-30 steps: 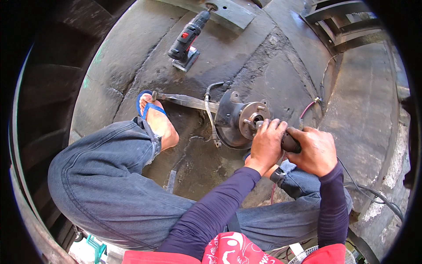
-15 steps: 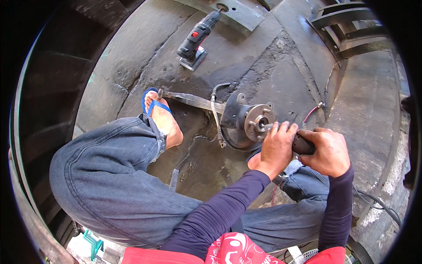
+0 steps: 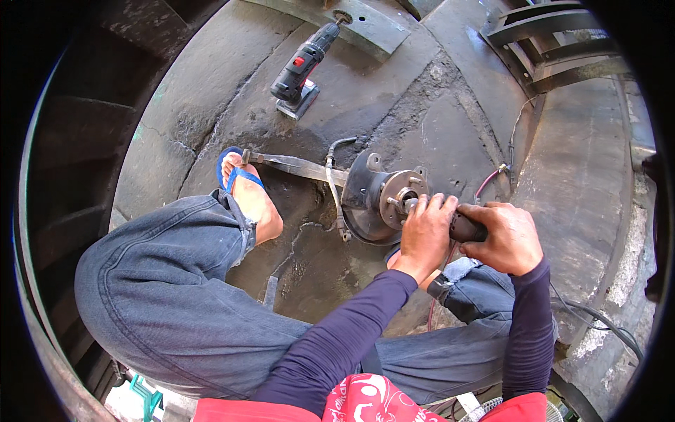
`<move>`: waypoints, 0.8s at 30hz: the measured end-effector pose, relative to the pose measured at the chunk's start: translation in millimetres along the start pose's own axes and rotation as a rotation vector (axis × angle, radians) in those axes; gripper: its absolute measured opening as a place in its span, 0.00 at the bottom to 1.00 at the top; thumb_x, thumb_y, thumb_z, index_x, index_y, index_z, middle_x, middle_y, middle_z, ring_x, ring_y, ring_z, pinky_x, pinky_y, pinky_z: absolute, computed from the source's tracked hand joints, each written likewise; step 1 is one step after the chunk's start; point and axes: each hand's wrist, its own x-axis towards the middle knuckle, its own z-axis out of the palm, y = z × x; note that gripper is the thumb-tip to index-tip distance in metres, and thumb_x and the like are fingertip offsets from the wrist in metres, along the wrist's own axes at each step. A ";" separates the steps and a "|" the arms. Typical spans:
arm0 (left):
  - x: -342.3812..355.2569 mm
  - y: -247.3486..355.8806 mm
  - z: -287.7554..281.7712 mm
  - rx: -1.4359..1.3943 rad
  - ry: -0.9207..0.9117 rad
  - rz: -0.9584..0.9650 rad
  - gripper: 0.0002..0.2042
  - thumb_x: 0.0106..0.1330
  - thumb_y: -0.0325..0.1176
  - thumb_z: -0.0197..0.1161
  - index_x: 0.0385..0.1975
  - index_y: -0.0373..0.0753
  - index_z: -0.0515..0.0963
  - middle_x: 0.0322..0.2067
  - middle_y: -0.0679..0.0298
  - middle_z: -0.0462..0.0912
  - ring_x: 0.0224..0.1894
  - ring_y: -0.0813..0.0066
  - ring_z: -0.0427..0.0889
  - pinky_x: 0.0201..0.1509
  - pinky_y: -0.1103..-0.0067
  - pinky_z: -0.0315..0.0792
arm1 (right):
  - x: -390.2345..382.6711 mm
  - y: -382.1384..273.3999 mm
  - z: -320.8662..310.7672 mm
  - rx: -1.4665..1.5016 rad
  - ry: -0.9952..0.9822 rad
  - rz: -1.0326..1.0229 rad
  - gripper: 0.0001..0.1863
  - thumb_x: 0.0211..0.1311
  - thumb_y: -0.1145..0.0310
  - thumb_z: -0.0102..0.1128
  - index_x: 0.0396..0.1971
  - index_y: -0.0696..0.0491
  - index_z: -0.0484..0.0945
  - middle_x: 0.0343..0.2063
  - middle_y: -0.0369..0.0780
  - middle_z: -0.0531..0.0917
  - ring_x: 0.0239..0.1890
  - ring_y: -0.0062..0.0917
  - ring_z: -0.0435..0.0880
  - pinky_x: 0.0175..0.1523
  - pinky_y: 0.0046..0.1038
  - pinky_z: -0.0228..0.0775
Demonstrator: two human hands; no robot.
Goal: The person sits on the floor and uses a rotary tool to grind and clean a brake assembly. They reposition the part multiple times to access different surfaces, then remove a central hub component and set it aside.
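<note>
A rusty wheel hub (image 3: 401, 198) with protruding studs sits on a dark backing plate (image 3: 360, 190) on the ground before me. My left hand (image 3: 427, 235) is closed round the front of a dark cylindrical hand tool (image 3: 465, 228), right beside the hub's centre. My right hand (image 3: 508, 238) grips the rear of the same tool. Its tip is hidden by my left fingers and the hub. A metal arm (image 3: 295, 165) runs left from the hub, its end against my sandalled left foot (image 3: 246, 190). A short hose (image 3: 332, 183) hangs beside the backing plate.
A cordless drill (image 3: 299, 70) with a round wire brush stands beyond the hub, near a flat metal plate (image 3: 373, 32). A dark metal frame (image 3: 541, 42) is at the far right. A reddish hose (image 3: 489, 181) and black cables (image 3: 612, 325) lie to the right.
The whole view has shifted slightly, so things appear a little farther left. Both hands keep their hold on the tool at the hub.
</note>
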 end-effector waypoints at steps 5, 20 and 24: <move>1.3 2.1 1.8 0.040 -0.020 0.012 0.27 0.53 0.23 0.68 0.57 0.38 0.76 0.56 0.53 0.80 0.59 0.46 0.78 0.63 0.61 0.76 | -1.5 4.4 -1.3 0.001 -0.019 0.042 0.33 0.36 0.59 0.78 0.51 0.47 0.88 0.33 0.46 0.88 0.39 0.43 0.89 0.46 0.42 0.82; 3.8 -1.9 2.6 0.033 -0.005 0.033 0.26 0.54 0.23 0.67 0.57 0.38 0.77 0.57 0.52 0.80 0.61 0.43 0.78 0.64 0.59 0.75 | -3.6 -2.2 4.1 -0.061 0.039 0.066 0.30 0.39 0.59 0.74 0.50 0.46 0.88 0.30 0.45 0.86 0.37 0.44 0.88 0.46 0.43 0.81; 2.6 0.6 3.9 0.052 0.021 0.074 0.27 0.53 0.23 0.68 0.57 0.38 0.77 0.57 0.52 0.81 0.61 0.43 0.77 0.65 0.59 0.75 | -7.4 -1.9 3.2 -0.084 0.073 0.095 0.30 0.39 0.59 0.74 0.50 0.46 0.88 0.30 0.45 0.86 0.37 0.44 0.88 0.46 0.43 0.81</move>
